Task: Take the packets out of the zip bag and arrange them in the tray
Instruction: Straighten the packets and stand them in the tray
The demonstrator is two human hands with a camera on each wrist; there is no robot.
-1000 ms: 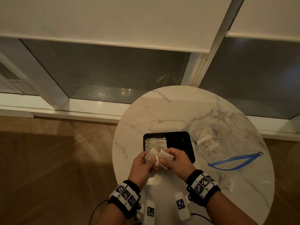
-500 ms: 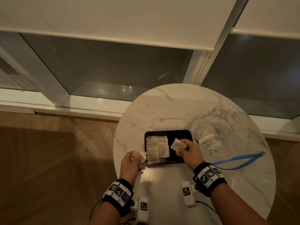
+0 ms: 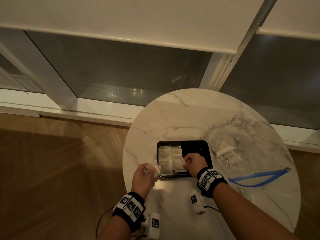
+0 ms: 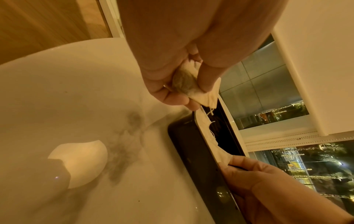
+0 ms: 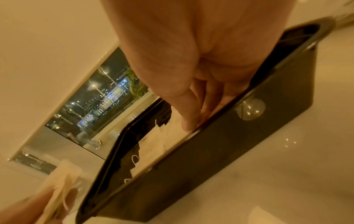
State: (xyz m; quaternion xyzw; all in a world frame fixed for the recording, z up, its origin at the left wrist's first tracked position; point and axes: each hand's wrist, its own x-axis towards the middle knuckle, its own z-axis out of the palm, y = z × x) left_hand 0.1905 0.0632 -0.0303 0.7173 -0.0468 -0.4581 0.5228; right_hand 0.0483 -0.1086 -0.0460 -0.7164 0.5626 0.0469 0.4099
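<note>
The round counter (image 3: 181, 118) is smooth white marble with grey veins. On it sits a shiny black plastic tray (image 3: 195, 144), a flat rectangle with round corners. Soft, thin paper packets (image 3: 170, 155) lie flat in its left half, side by side, long sides running near to far. The right hand (image 3: 194, 161) is over the tray's near middle, its fingers curled and pinching the right edge of one packet (image 3: 179, 164) lying there. The left hand (image 3: 144, 175) is just left of the tray, fingers and thumb squeezing a crumpled packet bunch (image 4: 188, 84). The clear, crinkly zip bag (image 3: 228, 153) with a blue strip lies to the right.
</note>
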